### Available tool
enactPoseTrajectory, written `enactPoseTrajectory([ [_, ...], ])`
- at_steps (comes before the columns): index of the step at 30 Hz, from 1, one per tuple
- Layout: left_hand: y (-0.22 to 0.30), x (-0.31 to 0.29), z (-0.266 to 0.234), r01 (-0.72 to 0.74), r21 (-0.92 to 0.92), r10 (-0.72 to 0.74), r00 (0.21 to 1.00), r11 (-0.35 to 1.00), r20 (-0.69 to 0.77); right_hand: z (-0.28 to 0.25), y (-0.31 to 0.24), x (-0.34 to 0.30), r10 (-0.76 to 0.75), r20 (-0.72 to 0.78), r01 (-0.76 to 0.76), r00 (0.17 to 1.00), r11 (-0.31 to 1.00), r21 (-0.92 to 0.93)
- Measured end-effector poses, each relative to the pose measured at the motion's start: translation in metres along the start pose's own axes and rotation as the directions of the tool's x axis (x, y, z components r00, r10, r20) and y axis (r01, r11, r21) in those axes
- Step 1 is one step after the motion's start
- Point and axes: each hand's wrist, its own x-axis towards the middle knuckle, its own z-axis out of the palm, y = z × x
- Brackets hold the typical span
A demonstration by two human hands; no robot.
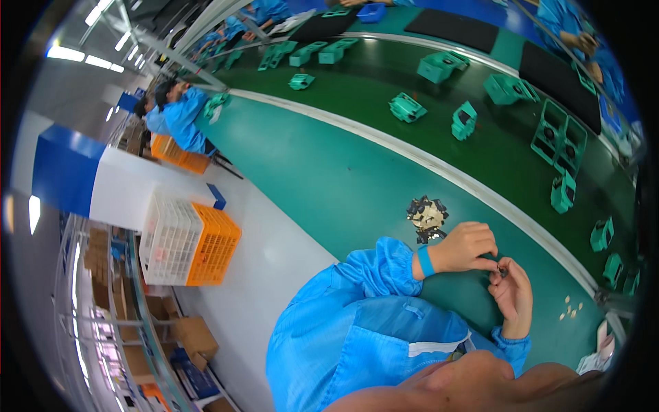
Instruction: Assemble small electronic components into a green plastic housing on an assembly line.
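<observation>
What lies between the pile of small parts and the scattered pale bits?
In the head view: the left hand, then the right hand, with a small dark part held between them.

Green bench [309, 165]: parts pile [427, 215], scattered pale bits [573, 314]

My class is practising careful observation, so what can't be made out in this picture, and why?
All in the head view:
- Small dark part: its shape; too small, partly covered by fingertips of the left hand and right hand.
- Heap of black and metallic parts: its count; pieces overlap.
- Pale pieces on the bench: their kind; too small.
- Co-worker at upper right: upper body; cut off by the top edge.
</observation>
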Motion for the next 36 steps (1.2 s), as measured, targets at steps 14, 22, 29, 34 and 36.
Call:
enactPoseTrajectory([
  [14,-0.007,0.013,0.001,-0.096,0.057,0.086,0.984,0.994,0.153,-0.002,-0.01,-0.01,0.124,0.138,-0.131,0.983,0.99,0.047],
  [22,-0.006,0.01,0.006,-0.132,0.117,0.112,0.98,0.984,0.164,-0.007,-0.008,-0.011,0.127,0.132,-0.12,0.983,0.991,-0.054],
  [29,-0.006,0.01,0.005,-0.111,0.159,0.072,0.97,0.981,0.231,-0.009,-0.009,-0.01,0.133,0.077,-0.129,0.988,0.99,-0.057],
  [34,-0.006,0.015,0.007,-0.118,0.169,0.08,0.973,0.979,0.217,-0.011,-0.013,-0.011,-0.16,0.011,0.15,0.987,0.899,-0.411],
  [36,-0.005,0.015,0.008,-0.079,0.156,0.044,0.976,0.985,0.213,-0.014,-0.012,-0.011,-0.232,-0.001,0.201,0.973,0.845,-0.495],
])
